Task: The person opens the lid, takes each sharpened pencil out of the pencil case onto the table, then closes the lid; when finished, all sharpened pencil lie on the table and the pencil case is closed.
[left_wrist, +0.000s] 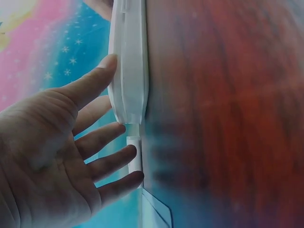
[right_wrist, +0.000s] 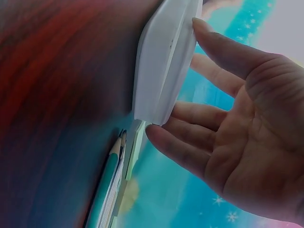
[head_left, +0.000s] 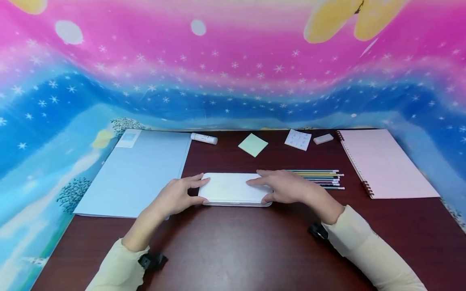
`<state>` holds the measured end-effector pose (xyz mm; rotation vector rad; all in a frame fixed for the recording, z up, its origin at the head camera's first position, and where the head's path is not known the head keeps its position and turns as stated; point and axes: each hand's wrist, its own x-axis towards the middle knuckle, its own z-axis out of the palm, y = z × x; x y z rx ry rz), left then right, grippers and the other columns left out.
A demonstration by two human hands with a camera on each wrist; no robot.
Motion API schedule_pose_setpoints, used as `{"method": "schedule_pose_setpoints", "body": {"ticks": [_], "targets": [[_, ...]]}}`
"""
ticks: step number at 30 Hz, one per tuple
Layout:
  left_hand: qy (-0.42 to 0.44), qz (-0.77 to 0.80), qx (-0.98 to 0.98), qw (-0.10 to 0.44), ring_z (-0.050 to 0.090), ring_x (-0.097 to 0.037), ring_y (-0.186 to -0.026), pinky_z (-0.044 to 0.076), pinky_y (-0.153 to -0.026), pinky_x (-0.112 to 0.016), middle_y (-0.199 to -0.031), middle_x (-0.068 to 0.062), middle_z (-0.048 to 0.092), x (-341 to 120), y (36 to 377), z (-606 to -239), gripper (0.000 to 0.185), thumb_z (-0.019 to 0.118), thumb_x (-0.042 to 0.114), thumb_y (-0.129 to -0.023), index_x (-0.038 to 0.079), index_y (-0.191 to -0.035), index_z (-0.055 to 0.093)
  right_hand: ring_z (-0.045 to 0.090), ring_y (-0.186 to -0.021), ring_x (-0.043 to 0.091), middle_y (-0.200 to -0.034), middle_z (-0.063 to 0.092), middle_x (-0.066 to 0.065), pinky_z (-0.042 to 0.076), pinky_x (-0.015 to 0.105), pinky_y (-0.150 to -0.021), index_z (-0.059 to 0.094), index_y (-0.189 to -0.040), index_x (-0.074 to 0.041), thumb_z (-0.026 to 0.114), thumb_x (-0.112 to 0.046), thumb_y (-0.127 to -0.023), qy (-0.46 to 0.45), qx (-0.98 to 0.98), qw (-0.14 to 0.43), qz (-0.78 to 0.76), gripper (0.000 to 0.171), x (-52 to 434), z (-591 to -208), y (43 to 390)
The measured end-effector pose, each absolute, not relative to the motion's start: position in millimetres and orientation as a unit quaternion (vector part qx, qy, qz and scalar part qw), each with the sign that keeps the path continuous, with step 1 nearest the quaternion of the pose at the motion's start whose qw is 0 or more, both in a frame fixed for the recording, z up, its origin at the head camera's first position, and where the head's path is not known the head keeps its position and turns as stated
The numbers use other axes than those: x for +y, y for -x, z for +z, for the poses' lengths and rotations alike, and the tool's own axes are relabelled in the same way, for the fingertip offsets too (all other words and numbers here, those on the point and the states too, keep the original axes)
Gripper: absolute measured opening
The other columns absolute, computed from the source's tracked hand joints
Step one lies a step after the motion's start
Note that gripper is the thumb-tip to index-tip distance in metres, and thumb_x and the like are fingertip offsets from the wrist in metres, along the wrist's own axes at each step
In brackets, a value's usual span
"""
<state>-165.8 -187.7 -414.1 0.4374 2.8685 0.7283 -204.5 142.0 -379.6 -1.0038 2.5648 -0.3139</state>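
Centrally in the frame, the left hand (head_left: 178,197) and right hand (head_left: 285,186) bracket the white case (head_left: 233,188), straight fingers touching its ends, apparently to steady it on the table (head_left: 233,246).

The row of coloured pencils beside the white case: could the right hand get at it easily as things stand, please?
Probably yes: the right hand rests on the white case, and the coloured pencils lie just beyond it with nothing between.
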Motion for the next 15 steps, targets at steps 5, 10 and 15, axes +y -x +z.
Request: {"method": "schedule_pose_setpoints", "body": {"ticks": [5, 10, 15], "targets": [[-0.14, 0.226, 0.961, 0.074, 0.046, -0.036, -0.143, 0.043, -0.111, -0.057, -0.154, -0.006, 0.051, -187, 166, -412, 0.068, 0.082, 0.041, -0.084, 0.026, -0.145, 0.057, 0.044, -0.146, 0.035, -0.16, 0.042, 0.016, 0.04, 0.06, -0.113, 0.054, -0.149, -0.03, 0.079, -0.026, -0.089, 0.357, 0.912, 0.175, -0.102, 0.065, 140, -379, 206], [-0.149, 0.203, 0.966, 0.066, 0.046, -0.036, -0.143, 0.043, -0.11, -0.058, -0.155, -0.009, 0.05, -187, 165, -411, 0.07, 0.08, 0.043, -0.085, 0.025, -0.148, 0.055, 0.039, -0.149, 0.034, -0.162, 0.039, 0.014, 0.041, 0.059, -0.113, 0.05, -0.151, -0.031, 0.077, -0.031, -0.091, 0.371, 0.907, 0.17, -0.106, 0.065, 145, -383, 209], [-0.147, 0.203, 0.968, 0.009, 0.036, -0.043, -0.148, 0.032, -0.116, -0.065, -0.161, -0.014, 0.041, -195, 169, -410, 0.08, 0.074, 0.05, -0.089, 0.023, -0.157, 0.041, 0.023, -0.156, 0.036, -0.167, 0.029, 0.012, 0.03, 0.06, -0.12, 0.041, -0.156, -0.032, 0.067, -0.047, -0.096, 0.369, 0.912, 0.106, -0.144, 0.067, 169, -389, 218]]}}
